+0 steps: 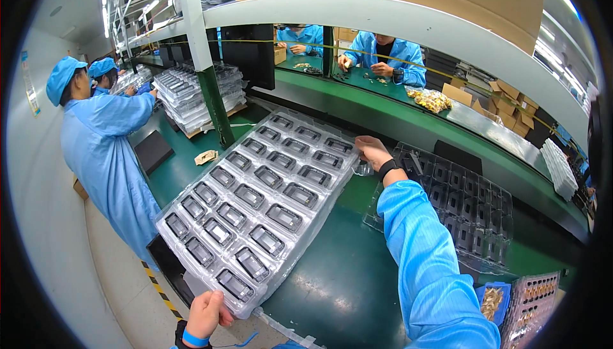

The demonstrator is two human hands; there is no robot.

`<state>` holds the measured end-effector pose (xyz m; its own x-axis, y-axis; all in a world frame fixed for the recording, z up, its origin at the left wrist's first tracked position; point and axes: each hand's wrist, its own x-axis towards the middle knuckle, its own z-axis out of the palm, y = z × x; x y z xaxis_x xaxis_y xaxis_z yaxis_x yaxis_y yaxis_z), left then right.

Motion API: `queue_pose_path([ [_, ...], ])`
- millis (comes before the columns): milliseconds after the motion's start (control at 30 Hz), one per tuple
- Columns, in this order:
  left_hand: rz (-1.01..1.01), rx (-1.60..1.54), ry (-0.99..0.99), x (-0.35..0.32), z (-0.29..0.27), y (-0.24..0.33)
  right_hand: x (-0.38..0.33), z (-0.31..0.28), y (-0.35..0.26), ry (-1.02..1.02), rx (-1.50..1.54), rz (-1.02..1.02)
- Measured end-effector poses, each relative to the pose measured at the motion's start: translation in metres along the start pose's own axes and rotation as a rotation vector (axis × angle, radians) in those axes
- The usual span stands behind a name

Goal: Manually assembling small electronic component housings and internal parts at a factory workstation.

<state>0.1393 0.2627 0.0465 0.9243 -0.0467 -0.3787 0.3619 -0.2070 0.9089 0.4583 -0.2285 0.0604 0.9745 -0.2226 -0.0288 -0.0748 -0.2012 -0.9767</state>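
One clear plastic tray point(257, 219), slanting across the middle of the green worktop point(338, 279), its near end jutting past the table edge; whether single or several nested, I cannot tell from here. Contents: rows of rectangular black-rimmed parts, one to a pocket. Clock taken from the tray's centre, twelve pointing away from the worker. Left hand point(209, 316), seven o'clock: closed on the tray's near corner, thumb uppermost, blue band at the wrist. Right hand point(372, 151), two o'clock: fingers pinched narrow on the far right edge, black band, blue sleeve. Second clear tray point(426, 183), three o'clock: dark parts in its pockets. Blue bin point(479, 295), four o'clock: small pale pieces. Flat black box point(153, 151), ten o'clock. Stacked trays point(185, 109), eleven o'clock. Co-worker in blue coat and cap point(105, 138), ten o'clock, standing; another blue-coated person point(405, 55), one o'clock, across the bench, both hands over small pieces.
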Motion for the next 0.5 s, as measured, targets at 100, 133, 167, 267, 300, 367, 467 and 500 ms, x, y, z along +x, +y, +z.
queue_pose_path([
  [100,-0.035,0.039,-0.023,-0.003,-0.002,0.004,0.004,-0.005,0.006,0.016,0.022,0.008],
  [133,-0.036,0.068,0.016,-0.003,0.000,0.006,0.003,-0.001,0.005,0.031,0.037,0.010],
  [167,-0.038,0.097,0.055,-0.005,0.002,0.009,0.001,0.005,0.005,0.023,0.037,0.011],
  [267,-0.077,0.118,0.109,-0.010,0.008,0.029,-0.005,0.010,0.001,0.166,-0.071,-0.045],
  [300,-0.071,0.119,0.097,-0.008,0.010,0.032,0.003,-0.003,0.001,0.215,-0.093,-0.047],
  [367,-0.047,0.103,0.092,-0.010,0.011,0.031,-0.001,-0.017,-0.006,0.304,-0.046,-0.123],
  [467,-0.034,0.074,0.051,-0.011,0.010,0.025,-0.021,-0.030,-0.031,0.587,-0.269,-0.124],
  [500,-0.031,0.072,0.038,-0.009,0.011,0.024,-0.022,-0.036,-0.031,0.752,-0.306,-0.239],
])
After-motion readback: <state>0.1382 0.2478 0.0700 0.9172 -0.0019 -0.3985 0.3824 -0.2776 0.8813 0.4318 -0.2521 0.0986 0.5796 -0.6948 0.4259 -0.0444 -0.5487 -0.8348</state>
